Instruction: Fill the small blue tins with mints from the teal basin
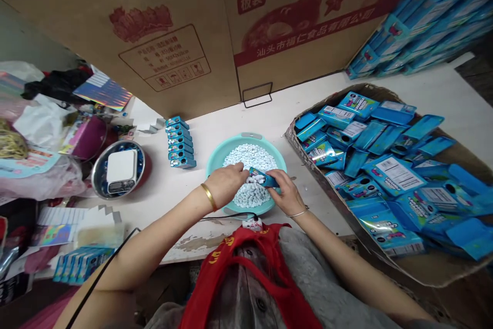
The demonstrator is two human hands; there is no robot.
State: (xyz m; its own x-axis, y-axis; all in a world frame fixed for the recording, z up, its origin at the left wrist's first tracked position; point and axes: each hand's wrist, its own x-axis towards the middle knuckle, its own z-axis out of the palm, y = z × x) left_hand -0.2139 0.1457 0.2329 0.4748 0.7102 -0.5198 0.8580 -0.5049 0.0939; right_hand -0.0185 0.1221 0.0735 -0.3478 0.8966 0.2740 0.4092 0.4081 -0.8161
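My right hand (287, 193) grips a small blue candy box (270, 180) between thumb and fingers, tilted over a turquoise basin (215, 150). White candies show at the box's left part. My left hand (227, 184), with a gold bangle at the wrist, is closed with its fingertips at the left end of this box; what they hold is hidden. Beneath both hands, the basin holds a heap of small white candies (252, 154).
On the right stands a cardboard tray (327, 200) piled with blue boxes (400, 180). Filled boxes (181, 147) form a row at left. Beyond is a large carton (185, 5). A metal bowl (100, 177) carries a white scale (122, 167). Stacked blue packs (408, 31) stand back right.
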